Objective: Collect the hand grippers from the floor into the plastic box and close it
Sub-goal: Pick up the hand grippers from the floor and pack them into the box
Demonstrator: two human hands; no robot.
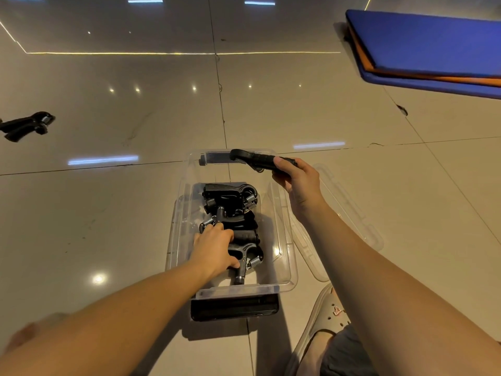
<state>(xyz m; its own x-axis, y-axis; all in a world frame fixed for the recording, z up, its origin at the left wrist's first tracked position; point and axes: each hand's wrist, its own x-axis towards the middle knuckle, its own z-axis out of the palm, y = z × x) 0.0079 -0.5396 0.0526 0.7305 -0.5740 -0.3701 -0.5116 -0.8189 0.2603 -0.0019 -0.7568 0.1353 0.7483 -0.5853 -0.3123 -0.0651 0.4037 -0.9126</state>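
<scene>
Clear plastic forms the plastic box (235,290), which is set open on the floor (108,213), and the step in hand is judged to be the placing of one more piece inside it. The held hand gripper (254,158) is clasped by its handle in the right hand (296,180), the fingers being wrapped closely round it, with the spring end pointed away to that hand's left, above the far end of the box. The bare patch of box bottom just below and to the left of the right hand is best aimed for. The piece should be lowered flat, handles laid along the others, so that nothing is left proud of the rim when the lid is pressed on. The packed hand grippers (230,202) are covered at their near end by the left hand (217,248), whose fingers are bent down over a handle. Whether that handle is gripped or only steadied cannot be told. The pile should be kept still there until the new piece is settled. The lid (352,210) is seen lying on the floor just right of the right hand, beside the box. A stray hand gripper (27,124) is left on the floor well off to the left of the left hand, so collection is judged unfinished.
</scene>
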